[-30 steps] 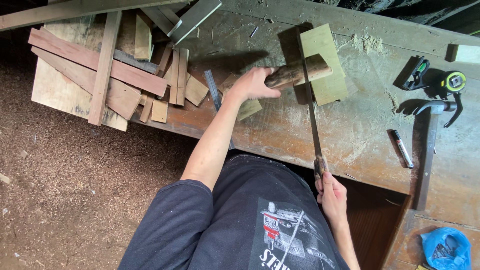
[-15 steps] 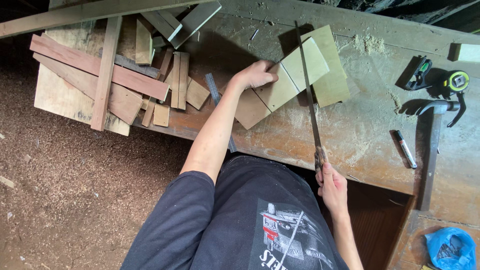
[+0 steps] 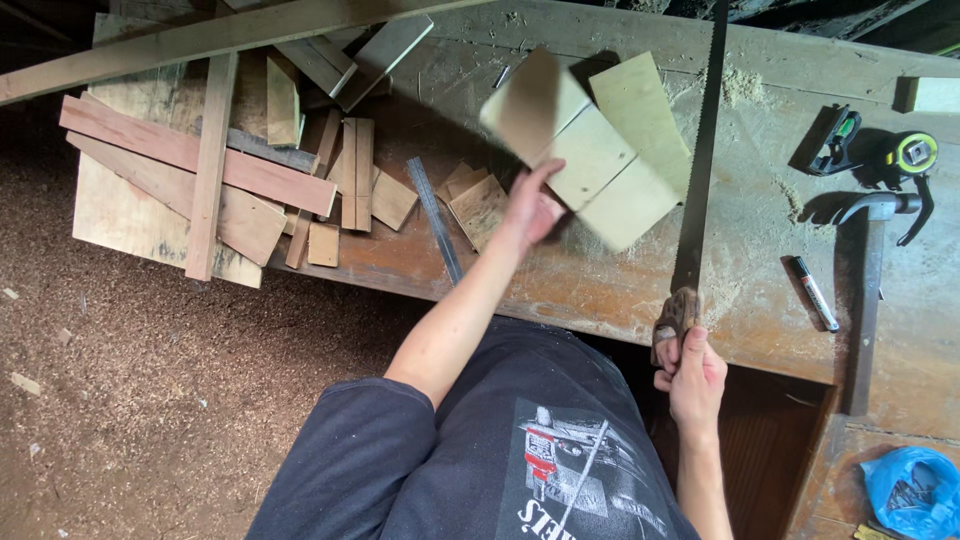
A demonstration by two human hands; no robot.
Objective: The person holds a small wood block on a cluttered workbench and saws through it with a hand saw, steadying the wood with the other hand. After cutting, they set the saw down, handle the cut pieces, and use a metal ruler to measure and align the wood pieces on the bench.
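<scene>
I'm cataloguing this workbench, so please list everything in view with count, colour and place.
Pale boards: about three, light yellow, bench centre, one at the left hand.
Handsaw: one, dark blade, lying right of the boards.
Offcuts: many, reddish-brown, bench left.
Metal ruler: one, grey, beside the offcuts.
Hammer: one, dark, bench right.
Marker: one, white and black, left of the hammer.
Tape measure: one, yellow-black, far right.
Plastic bag: one, blue, lower right.
Left hand: on a board.
Right hand: gripping the saw handle.
</scene>
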